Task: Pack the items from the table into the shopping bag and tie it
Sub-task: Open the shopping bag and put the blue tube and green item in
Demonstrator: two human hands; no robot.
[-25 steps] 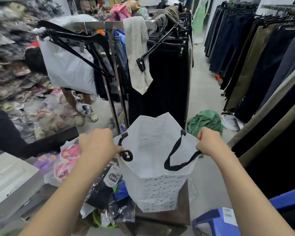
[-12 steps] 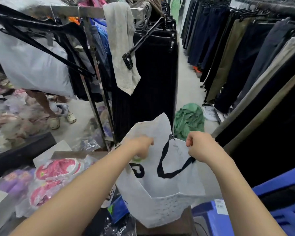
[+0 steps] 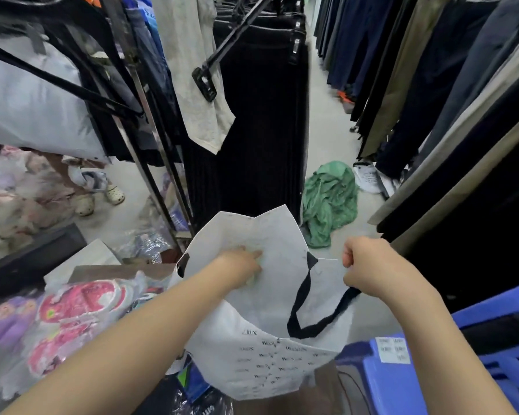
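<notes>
A white shopping bag (image 3: pixel 270 348) with black handles and small printed words stands open on the table in front of me. My left hand (image 3: pixel 244 265) reaches into its mouth and lies against the far inner wall, fingers fairly straight. My right hand (image 3: pixel 369 268) grips the bag's right rim by the black handle (image 3: pixel 321 322) and holds that side up. Plastic-wrapped items lie to the left: a pink and red pack (image 3: pixel 78 304), a purple pack (image 3: pixel 3 319) and a dark pack with a blue label (image 3: pixel 192 381) below the bag.
A clothes rack (image 3: pixel 150 115) with dark trousers and a grey cloth stands right behind the bag. More hung trousers line the right side. A green garment (image 3: pixel 330 202) lies on the floor aisle. A blue plastic stool (image 3: pixel 432 369) is at the lower right. A person's feet in sandals (image 3: pixel 99 196) are at the left.
My left hand left the bag's left rim and moved into the bag's mouth. My view tipped downward and the right hand kept its grip on the rim.
</notes>
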